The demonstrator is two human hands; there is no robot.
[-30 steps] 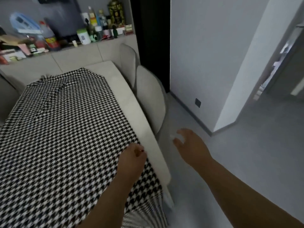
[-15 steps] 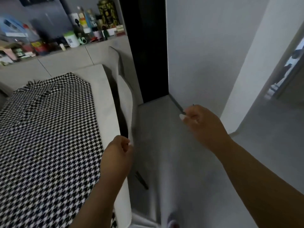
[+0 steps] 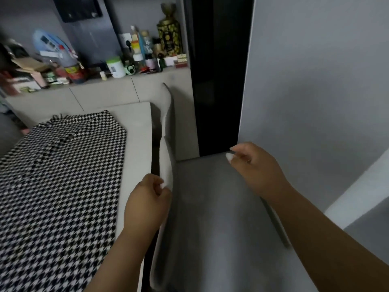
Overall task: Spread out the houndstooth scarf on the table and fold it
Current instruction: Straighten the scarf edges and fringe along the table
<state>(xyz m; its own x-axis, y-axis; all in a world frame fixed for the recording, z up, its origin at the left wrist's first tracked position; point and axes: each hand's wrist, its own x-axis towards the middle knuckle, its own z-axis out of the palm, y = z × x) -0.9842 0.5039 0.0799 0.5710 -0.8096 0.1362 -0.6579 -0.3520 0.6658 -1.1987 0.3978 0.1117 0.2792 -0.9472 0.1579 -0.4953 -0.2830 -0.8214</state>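
Black-and-white houndstooth covers the left of the view: the scarf (image 3: 61,186) lies spread flat on the pale table (image 3: 137,131), its long axis running from the near left corner of the picture away toward the far end of the table. Its far end shows a short fringe and sits just short of the table's far edge; a few low wrinkles mark the cloth near that end. Its right edge runs roughly parallel to the table's right edge, leaving a bare strip of tabletop between them. The near end and the left side of the scarf are cut off by the picture's border, so its full length cannot be told.

Neither hand touches the scarf. The left hand (image 3: 147,204) hangs over the table's right edge, fingers curled in and holding nothing, in front of the pale chair backs (image 3: 167,144) that stand beside the table. The right hand (image 3: 255,169) is raised over the grey floor (image 3: 221,218), well apart from the table, fingers loosely curled with nothing in them.

Behind the table a ledge (image 3: 105,89) carries a crowd of bottles, jars and boxes, too blurred to name one by one.
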